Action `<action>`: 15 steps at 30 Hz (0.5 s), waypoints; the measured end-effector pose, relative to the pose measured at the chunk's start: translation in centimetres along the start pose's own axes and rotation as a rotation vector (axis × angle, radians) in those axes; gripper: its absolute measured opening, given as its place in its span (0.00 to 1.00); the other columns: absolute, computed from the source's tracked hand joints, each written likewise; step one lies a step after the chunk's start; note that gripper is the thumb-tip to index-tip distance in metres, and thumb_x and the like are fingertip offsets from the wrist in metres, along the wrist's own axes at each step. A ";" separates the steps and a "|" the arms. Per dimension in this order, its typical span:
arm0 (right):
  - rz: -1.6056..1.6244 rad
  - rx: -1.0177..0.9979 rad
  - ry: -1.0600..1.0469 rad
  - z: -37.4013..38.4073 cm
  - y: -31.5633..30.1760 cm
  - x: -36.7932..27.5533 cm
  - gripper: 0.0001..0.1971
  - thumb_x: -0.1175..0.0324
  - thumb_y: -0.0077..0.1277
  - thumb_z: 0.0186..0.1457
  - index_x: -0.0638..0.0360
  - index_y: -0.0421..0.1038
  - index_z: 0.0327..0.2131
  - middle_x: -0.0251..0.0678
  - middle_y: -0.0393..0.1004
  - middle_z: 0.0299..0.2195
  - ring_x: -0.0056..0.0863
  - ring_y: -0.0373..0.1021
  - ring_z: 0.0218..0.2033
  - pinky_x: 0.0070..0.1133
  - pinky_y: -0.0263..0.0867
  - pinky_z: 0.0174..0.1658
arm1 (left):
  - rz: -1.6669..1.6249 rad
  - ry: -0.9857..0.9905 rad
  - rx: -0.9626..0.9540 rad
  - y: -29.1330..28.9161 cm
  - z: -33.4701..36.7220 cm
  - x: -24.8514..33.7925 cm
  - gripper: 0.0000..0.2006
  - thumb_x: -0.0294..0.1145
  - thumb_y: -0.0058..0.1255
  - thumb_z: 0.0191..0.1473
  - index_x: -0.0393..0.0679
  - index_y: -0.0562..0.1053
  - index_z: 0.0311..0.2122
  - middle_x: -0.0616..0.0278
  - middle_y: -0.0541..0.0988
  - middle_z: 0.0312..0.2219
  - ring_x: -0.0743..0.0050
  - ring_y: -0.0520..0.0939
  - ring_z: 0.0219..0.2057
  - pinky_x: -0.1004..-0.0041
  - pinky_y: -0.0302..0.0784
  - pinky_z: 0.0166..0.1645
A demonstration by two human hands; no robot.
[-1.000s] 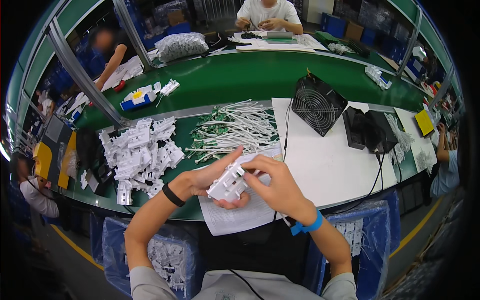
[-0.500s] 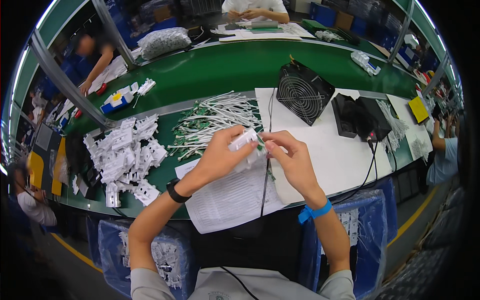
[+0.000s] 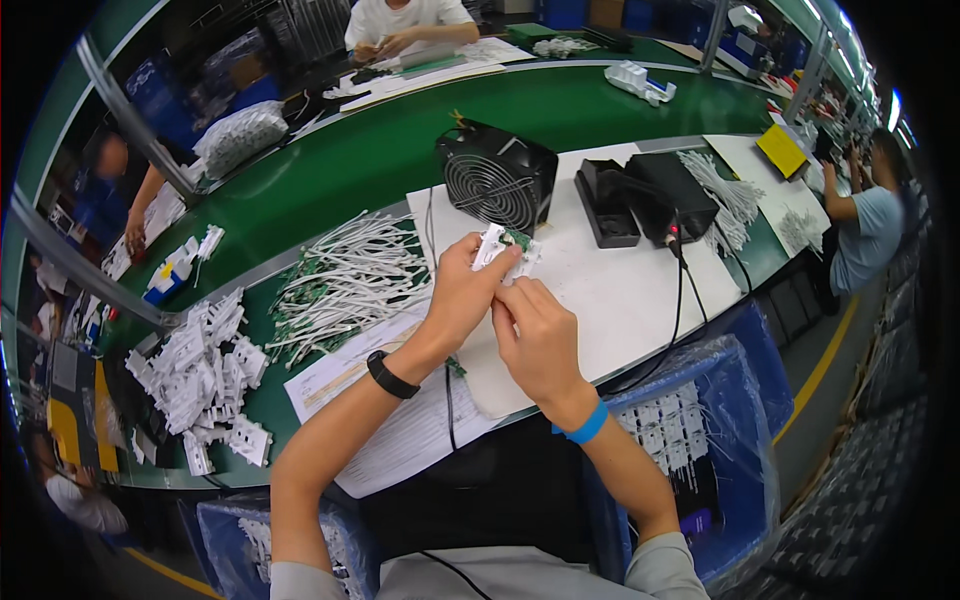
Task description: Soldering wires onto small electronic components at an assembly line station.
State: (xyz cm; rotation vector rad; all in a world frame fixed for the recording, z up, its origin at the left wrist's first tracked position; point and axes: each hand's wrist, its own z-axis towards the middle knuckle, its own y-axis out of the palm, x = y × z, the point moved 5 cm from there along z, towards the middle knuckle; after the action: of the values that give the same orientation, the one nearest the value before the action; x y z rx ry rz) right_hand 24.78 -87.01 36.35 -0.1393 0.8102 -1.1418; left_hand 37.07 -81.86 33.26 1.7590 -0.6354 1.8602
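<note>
White plastic housing with a bit of green circuit board showing is clamped in the left hand, held up near the black fan. The right hand's fingertips are bunched right by it; whether anything's pinched there can't be told.

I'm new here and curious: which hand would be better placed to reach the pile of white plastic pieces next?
Probably the left hand: it is nearer the pile at the person's left; the right hand is farther off. The left holds a white part, though, so would need freeing.
</note>
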 end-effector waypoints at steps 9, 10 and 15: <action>0.693 0.273 0.760 -0.7 -3.4 14.8 0.16 0.69 0.50 0.66 0.69 0.61 0.50 0.40 0.74 0.32 0.26 0.76 0.31 0.22 0.76 0.34 | 0.323 -0.047 -0.270 0.1 -0.6 -2.6 0.16 0.28 0.55 0.59 0.33 0.69 0.50 0.51 0.81 0.36 0.72 0.82 0.35 0.73 0.78 0.39; 0.655 0.295 0.752 -0.1 -3.3 16.1 0.18 0.68 0.50 0.65 0.69 0.60 0.52 0.41 0.74 0.32 0.26 0.76 0.30 0.22 0.76 0.33 | 0.317 -0.042 -0.305 0.5 -1.1 -2.9 0.18 0.29 0.55 0.60 0.35 0.66 0.53 0.50 0.80 0.39 0.72 0.82 0.36 0.74 0.77 0.39; 0.329 0.374 0.558 4.7 -3.4 20.8 0.19 0.68 0.54 0.63 0.68 0.65 0.53 0.38 0.75 0.27 0.25 0.75 0.24 0.21 0.72 0.28 | 0.549 -0.087 -0.465 2.0 -1.6 -4.0 0.25 0.30 0.54 0.60 0.41 0.59 0.59 0.42 0.78 0.46 0.65 0.82 0.42 0.70 0.77 0.42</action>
State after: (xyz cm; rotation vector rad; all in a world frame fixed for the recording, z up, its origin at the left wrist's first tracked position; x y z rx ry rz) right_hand 28.79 -107.55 30.98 0.6286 1.0425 -1.0044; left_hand 34.76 -82.56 29.16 1.4456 -1.5702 1.7598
